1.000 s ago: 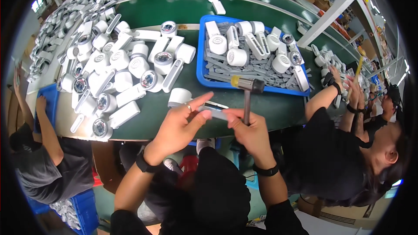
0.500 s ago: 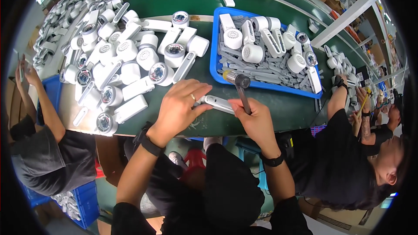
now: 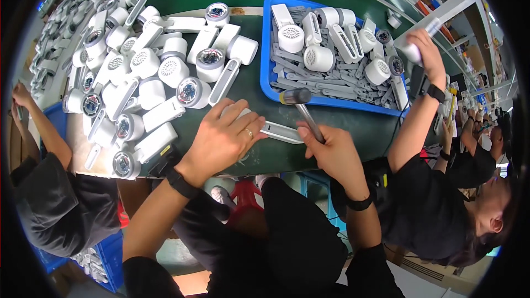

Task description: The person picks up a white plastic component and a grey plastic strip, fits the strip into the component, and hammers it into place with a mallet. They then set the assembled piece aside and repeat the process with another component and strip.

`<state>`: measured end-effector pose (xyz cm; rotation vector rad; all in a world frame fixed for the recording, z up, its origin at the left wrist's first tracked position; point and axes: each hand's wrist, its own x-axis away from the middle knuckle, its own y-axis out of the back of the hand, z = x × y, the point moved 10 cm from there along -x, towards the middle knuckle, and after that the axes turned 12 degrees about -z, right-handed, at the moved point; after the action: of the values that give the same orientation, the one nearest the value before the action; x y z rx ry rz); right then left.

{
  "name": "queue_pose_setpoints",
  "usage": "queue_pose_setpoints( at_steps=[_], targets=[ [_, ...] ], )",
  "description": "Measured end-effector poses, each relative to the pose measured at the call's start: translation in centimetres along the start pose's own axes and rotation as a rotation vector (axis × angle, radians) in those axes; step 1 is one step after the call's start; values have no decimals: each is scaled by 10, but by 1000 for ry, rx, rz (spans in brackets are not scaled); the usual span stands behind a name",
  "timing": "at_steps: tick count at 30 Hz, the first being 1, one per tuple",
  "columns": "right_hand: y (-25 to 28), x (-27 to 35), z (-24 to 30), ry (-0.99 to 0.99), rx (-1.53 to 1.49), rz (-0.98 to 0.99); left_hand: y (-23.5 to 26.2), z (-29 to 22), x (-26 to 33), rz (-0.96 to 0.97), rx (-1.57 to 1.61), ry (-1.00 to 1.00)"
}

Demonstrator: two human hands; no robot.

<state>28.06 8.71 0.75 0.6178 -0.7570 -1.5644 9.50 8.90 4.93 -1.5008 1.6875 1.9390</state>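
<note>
My left hand [image 3: 223, 140] is closed over one end of a white handheld fan body [image 3: 280, 132], whose long handle with a pale grey inset sticks out to the right. My palm and fingers hide most of that end. My right hand [image 3: 335, 152] grips a small hammer [image 3: 311, 123] by its metal shaft. The hammer's dark head with a yellowish face [image 3: 295, 96] stands above the fan, apart from it. The right thumb and forefinger are close to the handle's far end; whether they touch it I cannot tell.
Many white fans [image 3: 143, 94] are heaped left on the green bench [image 3: 237, 157]. A blue tray [image 3: 265, 72] beyond my hands holds grey strips and several fans. At right, a co-worker's hand [image 3: 428, 55] lifts a white part. Another person's arm [image 3: 49, 127] is at left.
My left hand has closed over the fan's end, where thumb and fingers were apart before. The hammer stays in my right hand. The co-worker at right has raised an arm with a white part.
</note>
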Motion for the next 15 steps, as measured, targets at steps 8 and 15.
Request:
queue_pose_setpoints(
  at_steps=[8, 15],
  targets=[
    [-47, 13, -28, -481, -834, 272, 5, -6, 10, -61, -14, 10],
    [-41, 6, -31, -441, -749, 248, 6, -11, 3, -1, -7, 43]
  ],
)
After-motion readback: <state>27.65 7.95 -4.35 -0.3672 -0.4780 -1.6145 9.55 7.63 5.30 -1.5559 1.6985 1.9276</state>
